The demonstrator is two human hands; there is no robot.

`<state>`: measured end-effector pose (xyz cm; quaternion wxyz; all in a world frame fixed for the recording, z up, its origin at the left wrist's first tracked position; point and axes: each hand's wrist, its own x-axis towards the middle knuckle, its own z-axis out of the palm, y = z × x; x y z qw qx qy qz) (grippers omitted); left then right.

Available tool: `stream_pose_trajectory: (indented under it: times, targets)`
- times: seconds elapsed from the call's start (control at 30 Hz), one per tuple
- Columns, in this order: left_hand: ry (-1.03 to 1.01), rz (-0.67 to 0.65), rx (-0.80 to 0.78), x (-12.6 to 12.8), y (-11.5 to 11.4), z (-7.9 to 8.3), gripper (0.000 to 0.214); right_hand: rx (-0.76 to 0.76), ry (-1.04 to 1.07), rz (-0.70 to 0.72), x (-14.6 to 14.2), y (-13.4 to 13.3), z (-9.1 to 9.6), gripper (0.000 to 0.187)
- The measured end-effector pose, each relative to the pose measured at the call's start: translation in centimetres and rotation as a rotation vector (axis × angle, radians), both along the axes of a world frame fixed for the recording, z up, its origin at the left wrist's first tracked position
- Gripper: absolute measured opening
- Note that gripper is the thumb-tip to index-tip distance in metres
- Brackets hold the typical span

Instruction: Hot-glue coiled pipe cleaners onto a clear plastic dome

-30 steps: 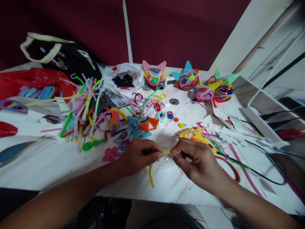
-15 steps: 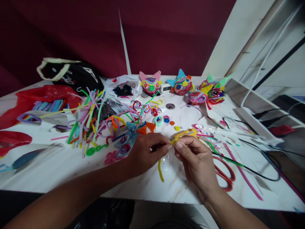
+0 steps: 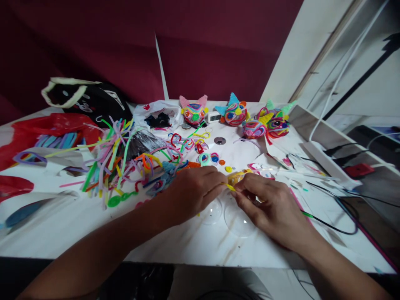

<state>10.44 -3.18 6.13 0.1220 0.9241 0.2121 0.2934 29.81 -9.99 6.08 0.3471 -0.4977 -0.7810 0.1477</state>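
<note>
Both my hands meet near the middle of a white table (image 3: 78,216). My left hand (image 3: 190,193) and my right hand (image 3: 268,206) each pinch an end of a short yellow pipe cleaner (image 3: 230,187), fingers closed on it. Most of the pipe cleaner is hidden under my left hand. Two clear plastic half-domes (image 3: 237,218) lie on the table just below my fingers. A yellow glue gun (image 3: 236,177) sits right behind my fingertips, partly covered.
A heap of coloured pipe cleaners (image 3: 115,158) lies to the left, with a red plastic bag (image 3: 53,125) and a black bag (image 3: 87,98) behind. Three pipe-cleaner animal heads (image 3: 234,113) stand at the back. Cables (image 3: 331,225) and a power strip (image 3: 321,152) lie right.
My hands have lowered toward the table and drawn together, and the dangling yellow tail and red scissors are now hidden under them. The view has shifted slightly.
</note>
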Motion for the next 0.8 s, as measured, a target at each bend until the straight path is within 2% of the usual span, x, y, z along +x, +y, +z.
stream_pose_trajectory:
  times: [0.07,0.17,0.3,0.37,0.43,0.53,0.63,0.8]
  targets:
    - [-0.095,0.044,-0.102,0.2,0.0,-0.2,0.008,-0.011,0.139,-0.059,-0.2,0.0,-0.5,0.012]
    - [-0.237,0.097,-0.342,0.6,-0.2,-1.0,0.007,-0.048,0.428,-0.150,-0.7,-0.1,-1.6,0.014]
    - [-0.442,0.091,-0.641,1.5,-1.4,-2.6,0.014,-0.071,0.807,-0.252,-2.1,-0.3,-3.1,0.010]
    - [-0.505,0.095,-0.693,1.9,-2.0,-3.3,0.015,-0.106,0.957,-0.277,-2.9,-0.3,-3.9,0.008]
    - [-0.534,0.119,-0.683,2.0,-2.3,-3.8,0.014,-0.145,1.016,-0.284,-3.4,-0.3,-4.6,0.008]
    - [-0.505,0.161,-0.587,1.6,-2.0,-4.0,0.014,-0.198,0.953,-0.254,-3.2,-0.1,-4.9,0.010]
    - [-0.412,0.172,-0.406,1.1,-1.3,-3.8,0.010,-0.256,0.808,-0.189,-1.9,0.1,-4.0,0.011]
    - [-0.262,0.099,-0.105,0.6,-0.8,-3.7,0.010,-0.107,0.141,-0.074,-0.1,0.0,-2.0,0.013]
